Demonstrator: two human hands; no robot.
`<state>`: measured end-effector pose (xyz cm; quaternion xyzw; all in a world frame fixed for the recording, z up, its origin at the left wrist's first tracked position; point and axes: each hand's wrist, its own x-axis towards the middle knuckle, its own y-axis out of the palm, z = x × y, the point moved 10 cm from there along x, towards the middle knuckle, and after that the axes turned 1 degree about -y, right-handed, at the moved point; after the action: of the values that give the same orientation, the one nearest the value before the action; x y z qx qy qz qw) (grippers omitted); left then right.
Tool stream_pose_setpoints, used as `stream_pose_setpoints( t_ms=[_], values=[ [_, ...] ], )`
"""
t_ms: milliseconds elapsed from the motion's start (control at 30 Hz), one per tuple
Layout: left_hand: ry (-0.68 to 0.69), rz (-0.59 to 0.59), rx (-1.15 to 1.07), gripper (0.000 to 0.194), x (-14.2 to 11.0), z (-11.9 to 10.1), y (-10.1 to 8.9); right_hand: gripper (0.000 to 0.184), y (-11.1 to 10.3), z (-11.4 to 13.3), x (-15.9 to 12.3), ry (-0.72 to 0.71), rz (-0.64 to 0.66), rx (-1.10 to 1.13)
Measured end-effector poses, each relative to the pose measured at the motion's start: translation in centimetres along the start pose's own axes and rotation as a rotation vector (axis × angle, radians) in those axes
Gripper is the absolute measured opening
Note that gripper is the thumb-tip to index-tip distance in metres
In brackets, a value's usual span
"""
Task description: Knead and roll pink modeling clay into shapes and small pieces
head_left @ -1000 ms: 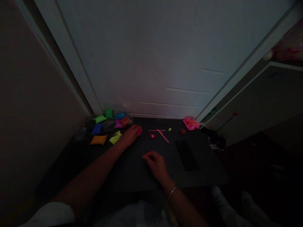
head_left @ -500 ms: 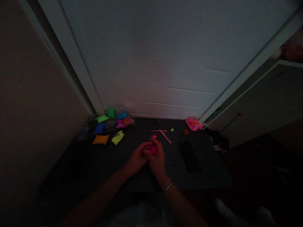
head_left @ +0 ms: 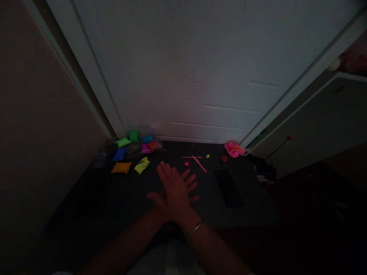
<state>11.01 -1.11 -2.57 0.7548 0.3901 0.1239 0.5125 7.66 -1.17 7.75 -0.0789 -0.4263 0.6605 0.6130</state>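
Observation:
My right hand (head_left: 175, 191), with a bracelet (head_left: 196, 228) at its wrist, lies across my left hand (head_left: 191, 186), palm toward palm above the front of the table. The fingers of both hands are stretched out and apart, pointing in crossing directions. Whatever lies between the palms is hidden, and no pink lump shows now. Just beyond the fingers is a small pink flower with a yellow centre (head_left: 187, 164). Near it lie a thin pink stick tool (head_left: 187, 157) and a flat pink tool (head_left: 200, 164).
Packets in several colours, among them orange (head_left: 121, 167), yellow (head_left: 142, 165) and blue (head_left: 119, 154), lie at the left of the dark table (head_left: 160, 152). To the right are a black phone-like slab (head_left: 228, 188), a reddish-brown lump (head_left: 223, 159) and a large pink flower (head_left: 234, 149). A white panel stands behind.
My hands were cupped around a pink ball. Now they are flattened across each other with fingers extended, and the ball is out of sight. The table things stay put.

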Motion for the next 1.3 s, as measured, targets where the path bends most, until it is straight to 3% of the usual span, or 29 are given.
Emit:
stream_pose_setpoints(
  t_ms=[67, 133, 267, 400, 500, 633, 733, 833, 933, 1033, 1133, 1233, 1300],
  values=[
    [0.049, -0.008, 0.020, 0.054, -1.0, -0.6, 0.8, 0.053, -2.0, -1.0, 1.3, -0.024, -0.048, -0.052],
    [0.116, -0.083, 0.073, 0.048, -1.6, -2.6, 0.9, 0.042, -2.7, -1.6, 1.6, -0.099, -0.034, -0.101],
    [0.222, -0.122, 0.128, 0.055, -0.7, -6.3, 1.1, 0.046, -1.4, 0.0, -0.2, -0.222, 0.006, -0.075],
    [0.133, -0.080, 0.147, 0.054, 0.5, -3.4, 1.3, 0.052, 0.2, 2.3, -0.5, -0.268, 0.070, -0.141],
    [0.090, -0.044, 0.129, 0.051, -0.3, -1.2, 1.8, 0.052, -1.3, 0.8, 1.0, -0.214, 0.017, -0.169],
    [0.110, -0.096, 0.092, 0.050, -1.1, -3.5, 1.1, 0.045, -2.0, -1.0, 0.5, -0.211, 0.013, -0.129],
    [0.128, -0.119, 0.075, 0.060, -0.2, -4.8, 0.2, 0.049, -0.6, 0.5, -1.1, -0.250, 0.034, -0.089],
    [0.058, -0.064, 0.042, 0.058, 0.4, -2.2, 0.1, 0.053, 0.8, 2.3, -1.2, -0.290, 0.091, -0.125],
    [0.042, -0.028, 0.018, 0.052, -0.6, -0.2, 0.4, 0.052, -0.4, 0.9, 0.2, -0.200, 0.046, -0.178],
    [0.053, -0.073, -0.037, 0.046, -1.6, -1.3, -0.2, 0.044, -0.9, -0.9, 0.2, -0.166, 0.048, -0.185],
    [0.091, -0.123, -0.090, 0.053, -1.2, -3.2, -1.4, 0.041, 0.6, 0.0, -1.3, -0.268, 0.090, -0.152],
    [-0.017, -0.103, -0.148, 0.056, -0.1, -1.2, -1.8, 0.041, 1.9, 0.8, -1.5, -0.276, 0.100, -0.166],
    [0.015, -0.035, -0.178, 0.050, -0.2, -0.4, -1.2, 0.044, 1.5, 0.2, -0.6, -0.217, 0.078, -0.197]
  ],
)
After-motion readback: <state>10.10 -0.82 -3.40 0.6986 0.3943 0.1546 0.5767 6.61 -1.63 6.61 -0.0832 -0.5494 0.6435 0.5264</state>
